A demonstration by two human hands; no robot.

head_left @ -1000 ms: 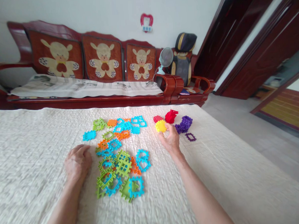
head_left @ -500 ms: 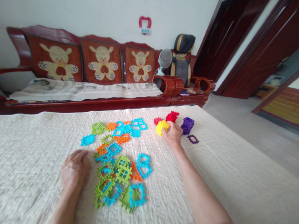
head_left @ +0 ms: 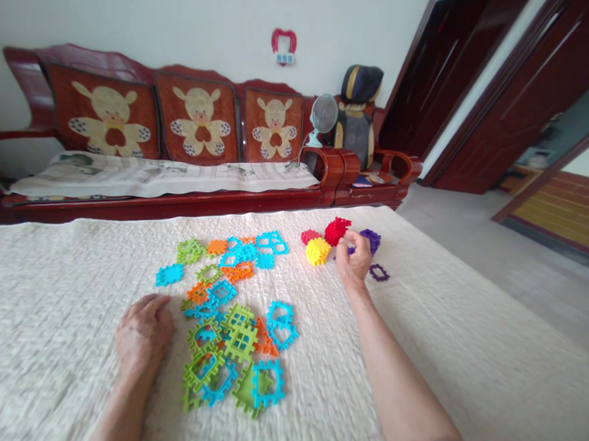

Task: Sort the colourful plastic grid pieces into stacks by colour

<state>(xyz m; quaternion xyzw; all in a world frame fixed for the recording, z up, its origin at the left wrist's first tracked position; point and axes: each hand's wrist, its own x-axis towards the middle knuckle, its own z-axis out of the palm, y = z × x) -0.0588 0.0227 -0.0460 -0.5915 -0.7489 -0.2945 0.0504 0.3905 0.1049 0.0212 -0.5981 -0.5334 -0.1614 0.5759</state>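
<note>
Right hand: your right hand (head_left: 354,260) is stretched far over the quilted cover (head_left: 454,344), fingers curled in on the purple block cluster (head_left: 371,240); a firm pinch cannot be told.
Purple block cluster: at the far right of the cover, partly hidden by your fingers, just beside the red block cluster (head_left: 336,230).
Yellow block cluster: the yellow block cluster (head_left: 318,251) lies free, just left of your right hand.
Purple frame tile: a single purple frame tile (head_left: 379,272) lies flat, near your right wrist.
Left hand: your left hand (head_left: 143,331) rests palm down, loosely curled, holding nothing, at the left edge of the pile of flat tiles (head_left: 230,316).
Behind: wooden sofa (head_left: 182,154) with bear cushions.
</note>
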